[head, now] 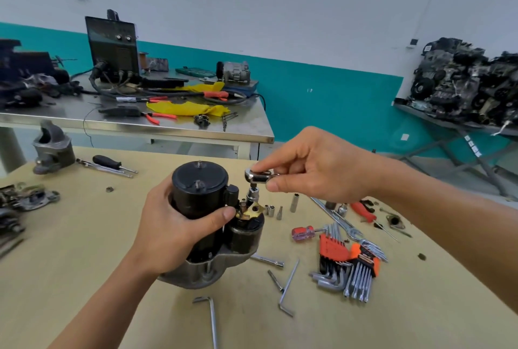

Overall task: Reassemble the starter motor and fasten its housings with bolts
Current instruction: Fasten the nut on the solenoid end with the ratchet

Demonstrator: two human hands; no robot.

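Nearest the lens, a bent hex key (212, 320) is lying untouched on the wooden table (392, 306); beyond it, near the table's middle, the starter motor (200, 194) is being stood on end and steadied by the left hand (179, 231), fingers and thumb being wrapped round its black body; a ratchet head (256, 176) is being pinched between thumb and fingertips of the right hand (314, 169), its socket (253, 194) apparently being seated on a nut beside the brass terminal tab (252, 211); the socket should be kept square and upright, and the motor gripped firmly, so that slipping is avoided.
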